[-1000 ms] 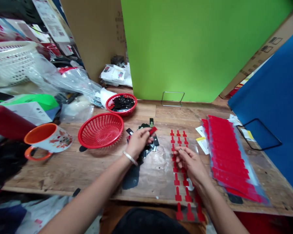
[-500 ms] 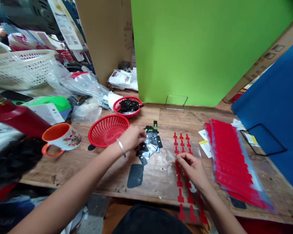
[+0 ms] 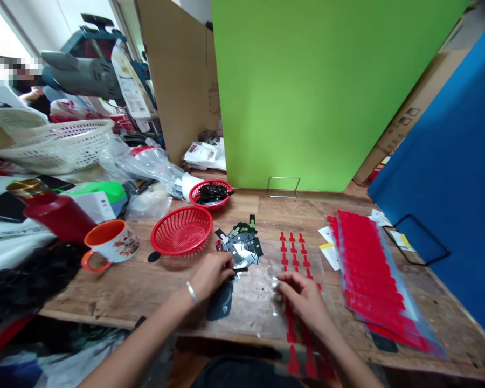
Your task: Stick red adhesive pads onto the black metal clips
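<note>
Here, tags (image 3: 248, 245) beside left fingers (image 3: 226, 262).

Landmark: pile (image 3: 246, 252), quantity 1; its pieces overlap and cannot be counted. Left of the pile: red baskets (image 3: 181, 230), 2; mug (image 3: 125, 245), 1; flask (image 3: 60, 213), 1. Beyond the pile: green panel (image 3: 307, 97), 1. Right of the pile: loose sheet (image 3: 315, 264), 1, with 3 columns of red tabs (image 3: 295, 260); red stack (image 3: 372, 280), 1; blue panel (image 3: 444, 151), 1. Wire frames (image 3: 283, 196), 2: one beyond the pile, one to its right. Hands, 2: left hand (image 3: 214, 272) at the pile's near side, right hand (image 3: 305, 299) to its right.
</note>
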`<state>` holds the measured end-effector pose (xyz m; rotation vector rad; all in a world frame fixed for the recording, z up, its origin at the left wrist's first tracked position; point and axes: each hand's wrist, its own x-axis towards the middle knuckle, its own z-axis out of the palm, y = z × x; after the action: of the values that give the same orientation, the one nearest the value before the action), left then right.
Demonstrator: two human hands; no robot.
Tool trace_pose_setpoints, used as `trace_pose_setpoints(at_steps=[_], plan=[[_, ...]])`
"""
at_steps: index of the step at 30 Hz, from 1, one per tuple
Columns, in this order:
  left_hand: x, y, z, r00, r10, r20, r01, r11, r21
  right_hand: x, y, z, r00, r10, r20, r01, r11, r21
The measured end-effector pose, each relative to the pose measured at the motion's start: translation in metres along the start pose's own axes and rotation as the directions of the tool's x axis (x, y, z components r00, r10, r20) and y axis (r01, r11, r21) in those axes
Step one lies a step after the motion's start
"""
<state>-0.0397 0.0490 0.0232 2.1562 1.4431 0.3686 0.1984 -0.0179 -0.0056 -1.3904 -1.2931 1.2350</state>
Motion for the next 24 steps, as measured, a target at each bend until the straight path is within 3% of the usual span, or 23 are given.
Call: trace_pose_setpoints(at_steps=[5, 7, 9, 11, 13, 14, 16, 18, 21, 24], plan=[[-0.024, 0.034, 0.016, 0.993, 0.094, -0.077, -0.109, 0.968, -0.226, -0.008, -0.01, 0.021, 0.982, -0.175, 0.069, 0.182, 0.976, -0.119], [-0.027, 0.038, 0.028, 0.976, -0.018, -0.216, -0.065, 0.925, -0.374, -0.007, -0.011, 0.024, 0.962, -0.273, 0.009, 0.267, 0.935, -0.235], [-0.026, 0.04, 0.043, 0.932, -0.229, -0.282, 0.017, 0.804, -0.595, -0.006, -0.008, 0.028, 0.927, -0.371, -0.06, 0.328, 0.877, -0.35], [-0.025, 0.041, 0.057, 0.914, -0.387, -0.119, 0.133, 0.564, -0.815, -0.007, -0.002, 0.033, 0.879, -0.474, -0.056, 0.398, 0.792, -0.463], [-0.023, 0.042, 0.068, 0.918, -0.386, 0.092, 0.238, 0.349, -0.906, -0.011, 0.004, 0.039, 0.837, -0.546, 0.025, 0.468, 0.691, -0.551], [-0.022, 0.043, 0.071, 0.921, -0.367, 0.133, 0.256, 0.312, -0.915, -0.013, 0.007, 0.042, 0.821, -0.565, 0.079, 0.499, 0.645, -0.578], [-0.021, 0.044, 0.072, 0.936, -0.343, 0.078, 0.22, 0.397, -0.891, -0.019, 0.01, 0.046, 0.8, -0.574, 0.176, 0.549, 0.58, -0.602], [-0.021, 0.043, 0.066, 0.95, -0.308, -0.058, 0.151, 0.611, -0.777, -0.023, 0.012, 0.046, 0.79, -0.567, 0.233, 0.577, 0.559, -0.595], [-0.022, 0.043, 0.056, 0.962, -0.159, -0.222, 0.055, 0.908, -0.415, -0.022, 0.011, 0.039, 0.796, -0.567, 0.211, 0.565, 0.571, -0.596], [-0.024, 0.046, 0.054, 0.975, -0.041, -0.217, 0.026, 0.997, -0.071, -0.014, 0.009, 0.028, 0.781, -0.597, 0.182, 0.554, 0.529, -0.643]])
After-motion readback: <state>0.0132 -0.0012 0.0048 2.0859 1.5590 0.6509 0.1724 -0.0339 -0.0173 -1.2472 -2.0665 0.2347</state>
